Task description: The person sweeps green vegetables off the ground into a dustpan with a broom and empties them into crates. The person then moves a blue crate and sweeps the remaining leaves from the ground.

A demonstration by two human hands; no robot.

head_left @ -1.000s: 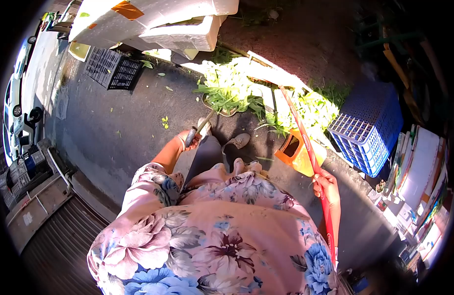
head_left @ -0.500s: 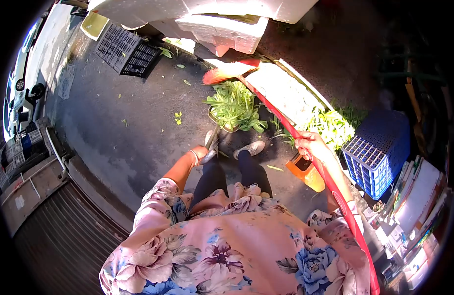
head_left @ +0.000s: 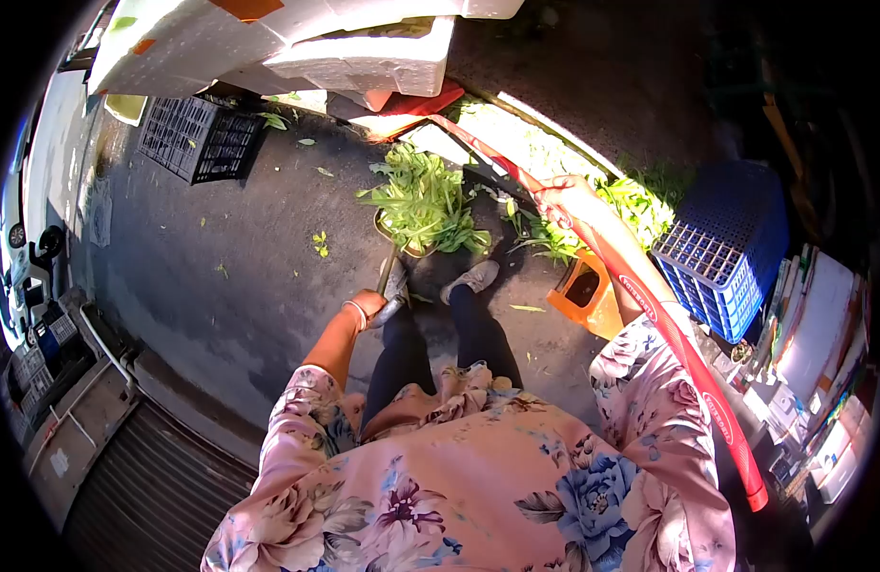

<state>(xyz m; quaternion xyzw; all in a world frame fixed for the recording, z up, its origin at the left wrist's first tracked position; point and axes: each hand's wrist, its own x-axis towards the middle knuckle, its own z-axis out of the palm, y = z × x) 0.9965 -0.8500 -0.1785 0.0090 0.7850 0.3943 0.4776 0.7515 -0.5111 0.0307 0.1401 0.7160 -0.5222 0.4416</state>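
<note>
Glaring sunlight on leaves (head_left: 640,214), deep upper-right shadow, black-cornered fisheye distortion

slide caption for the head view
Right hand gripping a red broom, left hand holding a dustpan heaped with leafy greens

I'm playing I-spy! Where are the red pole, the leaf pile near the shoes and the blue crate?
Red pole (head_left: 676,356): head view, on its long shaft.
Leaf pile (head_left: 423,202): head view, middle of the heap.
Blue crate (head_left: 715,254): head view, on its latticed side.
</note>
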